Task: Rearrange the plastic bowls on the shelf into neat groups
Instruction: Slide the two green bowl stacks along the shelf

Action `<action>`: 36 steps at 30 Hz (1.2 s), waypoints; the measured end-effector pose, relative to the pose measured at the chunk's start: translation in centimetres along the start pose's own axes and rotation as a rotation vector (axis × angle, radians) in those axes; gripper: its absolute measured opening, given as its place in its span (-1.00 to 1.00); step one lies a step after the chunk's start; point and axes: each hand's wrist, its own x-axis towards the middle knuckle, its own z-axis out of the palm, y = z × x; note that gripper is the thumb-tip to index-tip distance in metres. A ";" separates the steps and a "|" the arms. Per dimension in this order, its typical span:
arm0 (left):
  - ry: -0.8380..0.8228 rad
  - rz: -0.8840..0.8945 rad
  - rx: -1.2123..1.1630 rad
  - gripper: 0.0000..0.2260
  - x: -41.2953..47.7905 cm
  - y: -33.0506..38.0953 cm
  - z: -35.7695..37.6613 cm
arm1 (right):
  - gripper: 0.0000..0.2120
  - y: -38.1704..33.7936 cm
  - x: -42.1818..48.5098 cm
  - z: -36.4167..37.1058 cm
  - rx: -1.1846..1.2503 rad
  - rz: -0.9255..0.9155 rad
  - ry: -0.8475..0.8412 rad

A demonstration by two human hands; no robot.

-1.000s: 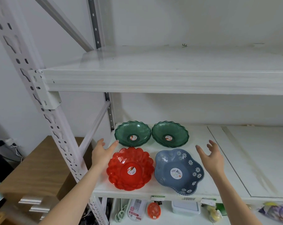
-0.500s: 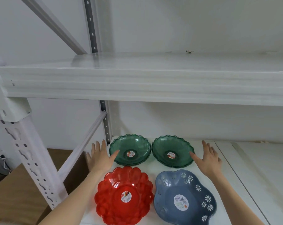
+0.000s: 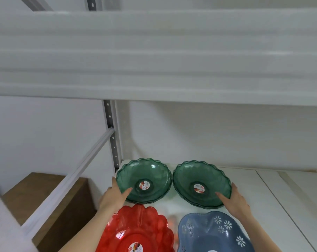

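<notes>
Gripping both green bowls at once, the person pinches the left green bowl (image 3: 146, 175) at its outer rim with the left hand (image 3: 112, 197), thumb inside and fingers outside. The right hand (image 3: 235, 199) pinches the right green bowl (image 3: 199, 177) the same way. Both bowls sit at the back of the shelf (image 3: 263, 197), rims nearly touching. To group them well, one should be lifted clear of its neighbour's scalloped edge, kept level and centred before lowering. Each green bowl looks like a nested stack, with only a round sticker inside. The red bowl (image 3: 141, 228) and blue bowl (image 3: 208, 233) in front look otherwise empty too.
</notes>
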 end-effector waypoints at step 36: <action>0.125 0.003 -0.654 -0.52 -2.1 3.7 -2.4 | -0.48 0.5 -1.0 -4.1 0.674 0.090 0.209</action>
